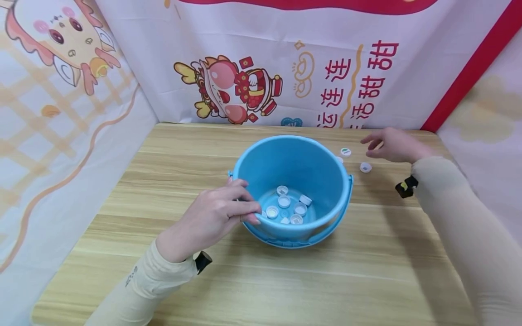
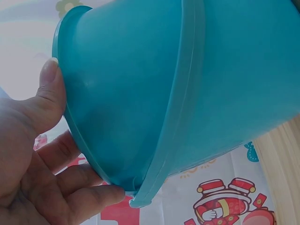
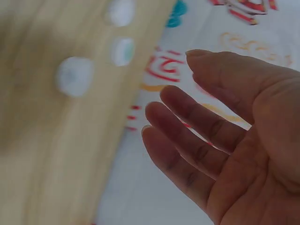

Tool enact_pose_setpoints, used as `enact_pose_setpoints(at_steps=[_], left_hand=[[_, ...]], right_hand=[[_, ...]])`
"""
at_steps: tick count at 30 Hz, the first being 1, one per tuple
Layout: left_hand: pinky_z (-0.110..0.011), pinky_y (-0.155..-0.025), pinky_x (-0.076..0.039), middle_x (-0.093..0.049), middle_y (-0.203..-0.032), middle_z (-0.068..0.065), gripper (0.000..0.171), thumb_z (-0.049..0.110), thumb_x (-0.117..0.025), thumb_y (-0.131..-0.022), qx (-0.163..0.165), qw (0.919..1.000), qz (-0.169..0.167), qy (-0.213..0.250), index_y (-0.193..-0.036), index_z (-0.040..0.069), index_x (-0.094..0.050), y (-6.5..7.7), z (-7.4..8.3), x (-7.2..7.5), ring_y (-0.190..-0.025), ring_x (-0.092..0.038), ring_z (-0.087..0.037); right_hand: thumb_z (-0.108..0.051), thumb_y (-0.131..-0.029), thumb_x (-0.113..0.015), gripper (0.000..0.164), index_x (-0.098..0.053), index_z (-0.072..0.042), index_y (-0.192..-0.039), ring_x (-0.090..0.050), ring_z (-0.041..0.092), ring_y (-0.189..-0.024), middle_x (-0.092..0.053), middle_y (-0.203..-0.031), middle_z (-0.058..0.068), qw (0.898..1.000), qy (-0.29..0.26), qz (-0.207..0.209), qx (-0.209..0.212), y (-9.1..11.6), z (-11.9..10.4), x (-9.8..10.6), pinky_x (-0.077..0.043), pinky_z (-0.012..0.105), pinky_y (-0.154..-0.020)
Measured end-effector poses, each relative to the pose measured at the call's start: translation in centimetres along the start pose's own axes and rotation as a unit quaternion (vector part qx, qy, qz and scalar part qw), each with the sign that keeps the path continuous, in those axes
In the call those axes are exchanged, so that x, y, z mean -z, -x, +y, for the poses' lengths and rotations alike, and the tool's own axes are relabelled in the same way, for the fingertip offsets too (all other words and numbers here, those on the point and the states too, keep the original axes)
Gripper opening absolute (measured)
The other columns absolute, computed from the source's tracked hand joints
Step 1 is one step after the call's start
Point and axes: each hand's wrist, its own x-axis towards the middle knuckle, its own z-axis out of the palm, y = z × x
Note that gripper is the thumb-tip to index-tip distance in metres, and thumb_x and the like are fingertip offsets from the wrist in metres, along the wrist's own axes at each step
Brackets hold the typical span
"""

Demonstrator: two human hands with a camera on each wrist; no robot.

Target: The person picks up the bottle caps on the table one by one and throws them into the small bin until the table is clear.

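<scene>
A light-blue bucket (image 1: 292, 158) stands on the wooden table, tilted toward the person in the head view. My left hand (image 1: 216, 208) grips its rim at the near left, with the thumb on one side and fingers on the other in the left wrist view. Several white bottle caps (image 1: 284, 201) lie on the bucket's floor. To the right of the bucket, my right hand (image 1: 389, 144) hovers with relaxed fingers and nothing between them. Close by on the table are a white cap (image 1: 365, 167), one with a green mark (image 1: 345, 152), and another cap (image 1: 340, 160) partly behind the bucket's rim.
The bucket's blue handle (image 1: 285, 244) hangs down along its near side. A printed cloth (image 1: 310, 59) with red characters and cartoon figures rises behind the table (image 1: 134, 213), and more cloth (image 1: 53, 149) covers the left side.
</scene>
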Motion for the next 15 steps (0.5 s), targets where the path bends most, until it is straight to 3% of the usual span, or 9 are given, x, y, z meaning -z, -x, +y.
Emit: enact_pose_setpoints(at_steps=[6, 15], left_hand=[[-0.052, -0.104, -0.039, -0.070, -0.094, -0.004, 0.026, 0.019, -0.081, -0.079, -0.003, 1.0000, 0.001, -0.001, -0.103, 0.010, -0.079, -0.1, 0.0, -0.1, -0.110, -0.066, -0.027], [-0.051, -0.105, -0.039, -0.070, -0.093, -0.004, 0.024, 0.019, -0.080, -0.080, -0.008, 1.0000, 0.002, 0.002, -0.103, 0.011, -0.079, -0.1, -0.1, -0.2, -0.107, -0.067, -0.024]], right_hand=[[-0.017, -0.093, -0.072, 0.055, -0.050, -0.007, -0.143, -0.055, 0.045, -0.112, -0.052, -0.132, 0.029, 0.999, -0.005, -0.032, -0.030, -1.0, 2.2, -2.0, -0.053, 0.059, -0.086], [-0.035, -0.094, -0.070, 0.052, -0.056, -0.012, -0.139, -0.048, 0.045, -0.116, -0.054, -0.129, 0.023, 0.996, -0.013, -0.062, -0.063, -1.7, 4.0, -4.6, -0.044, 0.069, -0.089]])
